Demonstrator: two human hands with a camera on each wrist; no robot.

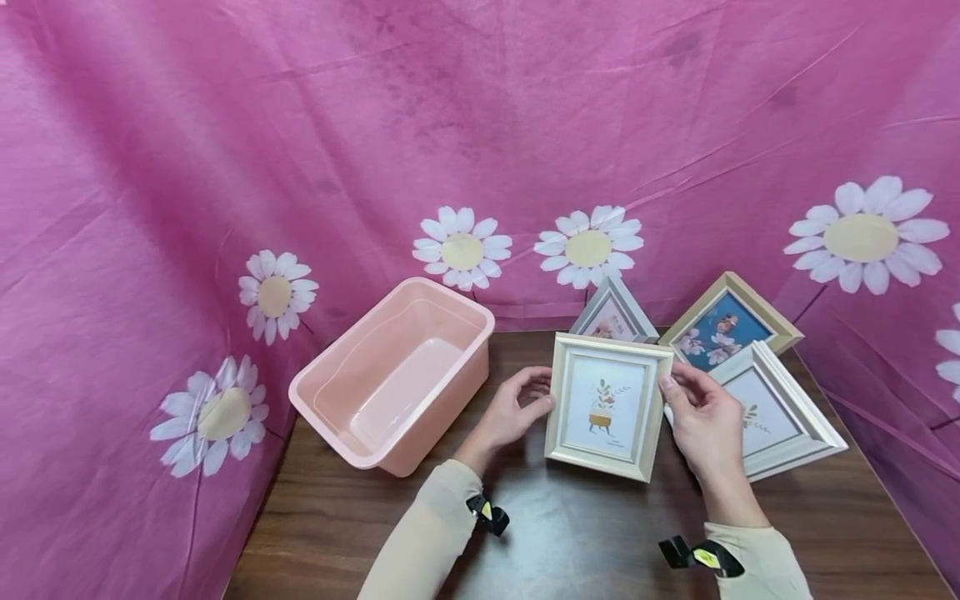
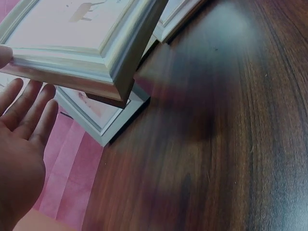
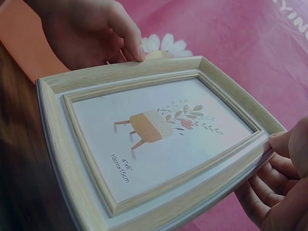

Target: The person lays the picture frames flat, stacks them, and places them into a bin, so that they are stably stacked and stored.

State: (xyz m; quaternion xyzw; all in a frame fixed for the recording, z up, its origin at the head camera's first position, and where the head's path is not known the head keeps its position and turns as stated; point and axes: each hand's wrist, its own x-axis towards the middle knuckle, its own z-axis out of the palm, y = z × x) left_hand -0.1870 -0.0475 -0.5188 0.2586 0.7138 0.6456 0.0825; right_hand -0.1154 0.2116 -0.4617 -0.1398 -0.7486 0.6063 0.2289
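A cream picture frame (image 1: 607, 408) with a plant print is held up above the table, facing the head camera. The right hand (image 1: 707, 423) pinches its right edge, thumb in front and fingers behind, also seen in the right wrist view (image 3: 284, 185). At the opposite edge, the left hand (image 1: 517, 407) touches the frame with its thumb; in the left wrist view its fingers (image 2: 33, 108) stretch out under the frame's edge. Behind lie a grey frame (image 1: 636, 312), a tan frame with a blue picture (image 1: 780, 321) and a white frame (image 1: 806, 425), partly hidden by the right hand.
An empty pink plastic basin (image 1: 468, 375) stands on the left part of the brown wooden table (image 1: 337, 517). Pink cloth (image 1: 480, 125) printed with white daisies hangs behind the table and along both sides.
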